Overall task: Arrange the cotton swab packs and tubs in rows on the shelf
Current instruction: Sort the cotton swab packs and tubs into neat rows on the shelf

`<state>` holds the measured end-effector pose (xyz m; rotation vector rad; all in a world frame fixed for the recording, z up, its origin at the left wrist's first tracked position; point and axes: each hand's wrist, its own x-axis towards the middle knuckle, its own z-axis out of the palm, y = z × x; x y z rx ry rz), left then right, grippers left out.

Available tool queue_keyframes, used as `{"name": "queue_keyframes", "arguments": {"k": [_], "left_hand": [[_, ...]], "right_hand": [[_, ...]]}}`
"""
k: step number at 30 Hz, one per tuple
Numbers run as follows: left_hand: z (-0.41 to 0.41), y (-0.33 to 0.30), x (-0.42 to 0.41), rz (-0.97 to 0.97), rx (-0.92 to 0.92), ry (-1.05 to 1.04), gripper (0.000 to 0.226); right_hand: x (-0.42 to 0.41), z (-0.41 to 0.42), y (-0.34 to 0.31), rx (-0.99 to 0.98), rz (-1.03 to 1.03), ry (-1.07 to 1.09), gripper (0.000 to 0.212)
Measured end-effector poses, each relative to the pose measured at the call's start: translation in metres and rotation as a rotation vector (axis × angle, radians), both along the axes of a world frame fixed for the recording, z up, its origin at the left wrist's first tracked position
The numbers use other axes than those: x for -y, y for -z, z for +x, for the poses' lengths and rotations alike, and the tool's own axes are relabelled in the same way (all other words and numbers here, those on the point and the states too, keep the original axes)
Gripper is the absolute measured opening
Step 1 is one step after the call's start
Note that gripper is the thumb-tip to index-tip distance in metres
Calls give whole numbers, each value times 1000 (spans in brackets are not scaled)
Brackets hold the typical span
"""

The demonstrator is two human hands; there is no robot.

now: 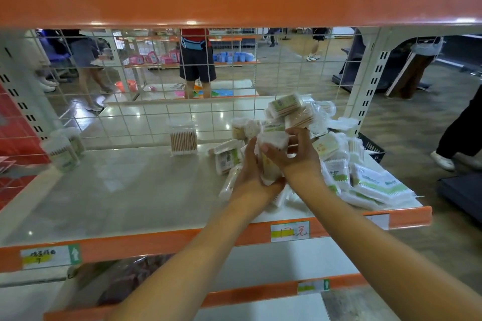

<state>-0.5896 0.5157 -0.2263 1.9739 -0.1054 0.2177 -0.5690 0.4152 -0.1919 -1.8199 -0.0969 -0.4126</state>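
Both hands meet over the right half of the grey shelf [117, 190]. My left hand [250, 164] and my right hand [294, 154] together grip a cotton swab tub [271, 148] with a white lid, held tilted above the board. Behind and to the right lies a jumbled heap of swab packs and tubs [292, 112]. Flat bagged packs [375, 185] lie at the shelf's right front. One square tub of wooden-stick swabs [183, 141] stands alone by the wire back. Two round tubs [64, 150] stand at the far left.
A wire grid back panel [156, 112] closes the shelf behind. An orange upper shelf rail [234, 0] runs overhead and an orange price rail [156, 242] fronts the board. A black basket [373, 148] sits past the right end. People stand in the aisle beyond.
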Motion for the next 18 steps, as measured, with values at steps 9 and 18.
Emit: {"name": "queue_keyframes", "arguments": {"k": [9,18], "left_hand": [[0,-7,-6,155,219,-69,87],[6,-8,-53,252,276,-181,59]], "right_hand": [[-9,-7,12,35,8,-36,58],[-30,-1,19,46,-410,-111,53]]}}
